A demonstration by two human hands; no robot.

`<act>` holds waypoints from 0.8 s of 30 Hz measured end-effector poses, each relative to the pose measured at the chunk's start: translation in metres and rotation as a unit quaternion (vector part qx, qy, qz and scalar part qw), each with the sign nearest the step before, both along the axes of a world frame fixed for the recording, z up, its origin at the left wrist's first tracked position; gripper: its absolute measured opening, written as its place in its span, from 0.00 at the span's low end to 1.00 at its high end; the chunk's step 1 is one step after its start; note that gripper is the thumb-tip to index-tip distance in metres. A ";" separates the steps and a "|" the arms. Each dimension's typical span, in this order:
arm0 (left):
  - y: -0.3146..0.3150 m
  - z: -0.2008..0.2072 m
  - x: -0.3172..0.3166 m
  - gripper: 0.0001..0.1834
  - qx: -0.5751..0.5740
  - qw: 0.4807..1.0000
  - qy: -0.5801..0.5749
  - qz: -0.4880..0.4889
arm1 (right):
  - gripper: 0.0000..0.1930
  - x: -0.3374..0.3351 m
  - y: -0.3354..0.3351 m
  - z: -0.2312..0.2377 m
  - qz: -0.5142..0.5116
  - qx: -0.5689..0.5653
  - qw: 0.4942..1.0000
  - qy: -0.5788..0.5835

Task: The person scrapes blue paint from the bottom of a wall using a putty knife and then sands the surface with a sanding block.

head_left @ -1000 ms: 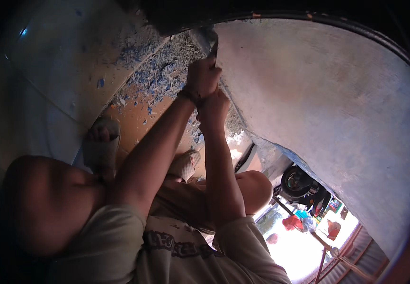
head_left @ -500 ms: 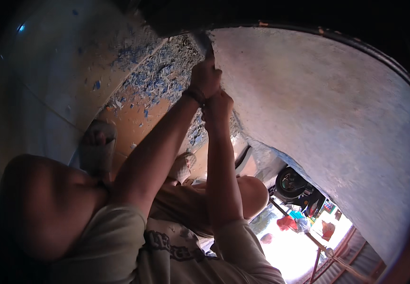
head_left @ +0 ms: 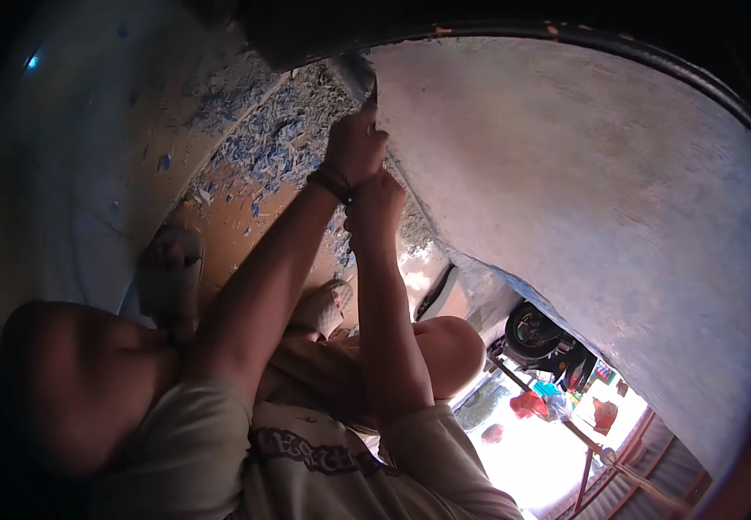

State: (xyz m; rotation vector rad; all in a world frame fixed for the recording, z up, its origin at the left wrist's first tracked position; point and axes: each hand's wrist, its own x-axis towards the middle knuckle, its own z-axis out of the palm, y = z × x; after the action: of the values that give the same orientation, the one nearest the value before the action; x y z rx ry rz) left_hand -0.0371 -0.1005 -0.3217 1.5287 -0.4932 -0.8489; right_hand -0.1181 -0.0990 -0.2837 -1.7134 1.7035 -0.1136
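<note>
My left hand, with dark bracelets at its wrist, is closed around the grip of a scraper. The tool's flat, dull grey blade sticks out beyond the fist, against the foot of a pale, patchy wall. Just behind it, my right hand is also closed, touching the left wrist and apparently gripping the same tool; the handle is hidden inside both fists. Curled, bluish-grey paint flakes lie thickly on the tan floor to the left of my hands.
A dark, heavy edge runs across the top, over the wall. My sandalled feet stand near the flakes. A loose dark-edged sandal rests by the wall. A motorbike wheel is farther along, beside a bright opening.
Both hands and the scraper have shifted slightly left in the picture, still close to the wall's base. The whole view has also moved a little. Both grips stay closed.
</note>
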 end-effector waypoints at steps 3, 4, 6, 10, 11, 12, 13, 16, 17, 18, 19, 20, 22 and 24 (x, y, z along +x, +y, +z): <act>-0.004 -0.010 -0.001 0.17 -0.036 0.997 -0.020 0.064 | 0.24 0.017 0.003 0.030 -0.061 0.045 0.997 0.023; -0.012 -0.011 0.002 0.14 -0.006 0.996 -0.034 0.080 | 0.24 0.019 -0.004 0.024 -0.062 0.039 0.997 0.022; -0.018 -0.019 0.007 0.11 -0.010 0.995 -0.002 0.102 | 0.22 0.014 -0.015 0.003 -0.004 0.032 0.999 -0.015; -0.009 -0.006 -0.017 0.22 -0.073 0.992 -0.060 0.086 | 0.21 -0.010 -0.004 0.017 -0.016 0.008 1.000 -0.002; -0.007 0.005 -0.026 0.27 -0.019 0.997 -0.002 0.074 | 0.21 -0.015 -0.001 0.033 -0.040 0.056 0.997 -0.020; -0.007 0.008 -0.033 0.29 -0.008 0.997 0.036 0.070 | 0.20 -0.015 0.002 0.042 -0.088 0.072 0.993 -0.045; -0.010 0.014 -0.037 0.27 -0.008 0.996 0.050 0.074 | 0.16 -0.017 -0.002 0.043 -0.083 0.064 0.993 -0.051; -0.028 -0.023 -0.025 0.22 -0.050 0.997 -0.037 0.055 | 0.11 -0.038 -0.028 -0.007 0.203 -0.107 0.967 0.114; -0.025 -0.033 -0.013 0.20 -0.053 0.997 -0.001 0.048 | 0.15 -0.019 -0.019 -0.007 0.109 -0.049 0.989 0.092; -0.021 -0.034 -0.016 0.20 -0.049 0.998 0.001 0.045 | 0.19 0.001 -0.009 -0.006 0.006 -0.002 0.998 0.069; -0.017 -0.033 -0.018 0.20 -0.045 0.998 -0.033 0.033 | 0.22 -0.011 -0.011 -0.007 0.157 -0.046 0.975 0.152; -0.012 -0.036 -0.019 0.20 -0.038 0.997 -0.067 0.024 | 0.24 -0.013 -0.006 -0.001 0.305 -0.088 0.920 0.228; -0.004 -0.016 -0.039 0.23 0.000 0.999 0.023 0.026 | 0.26 -0.011 0.014 0.023 -0.084 0.036 0.996 0.005; -0.016 -0.045 -0.033 0.22 -0.004 0.996 -0.084 0.042 | 0.23 -0.001 0.002 0.013 -0.050 0.042 0.997 0.044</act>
State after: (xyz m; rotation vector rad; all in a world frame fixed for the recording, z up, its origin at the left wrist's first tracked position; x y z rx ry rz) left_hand -0.0699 -0.1162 -0.3666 1.6104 -0.5499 -0.6554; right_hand -0.1194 -0.0973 -0.2706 -1.5942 1.8332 -0.0119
